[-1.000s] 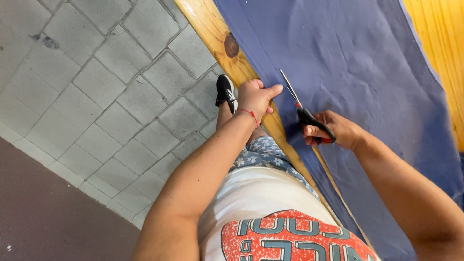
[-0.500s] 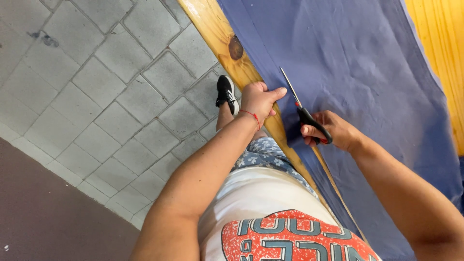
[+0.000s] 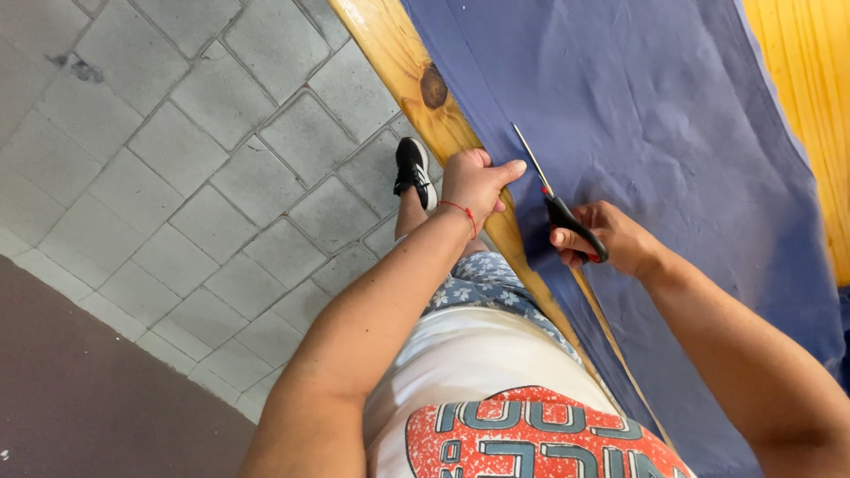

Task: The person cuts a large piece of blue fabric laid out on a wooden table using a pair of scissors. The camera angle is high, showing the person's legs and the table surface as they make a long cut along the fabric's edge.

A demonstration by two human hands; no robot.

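A large blue cloth (image 3: pixel 655 150) lies spread over a wooden table (image 3: pixel 398 53). My right hand (image 3: pixel 611 239) grips black-handled scissors (image 3: pixel 553 199), their blades pointing along the cloth's near edge, close to the table's edge. My left hand (image 3: pixel 474 181), with a thin red string on its wrist, rests at the table's edge and pinches the narrow strip of cloth just left of the blades. The scissors' tips lie on the cloth beyond my left thumb.
Grey paving stones (image 3: pixel 204 177) cover the floor to the left of the table. My foot in a black shoe (image 3: pixel 413 168) stands beside the table's edge. Bare yellow wood (image 3: pixel 810 97) shows past the cloth's far side.
The view has shifted slightly. Both hands stay in nearly the same place on the cloth's edge, with the scissors still held along it.
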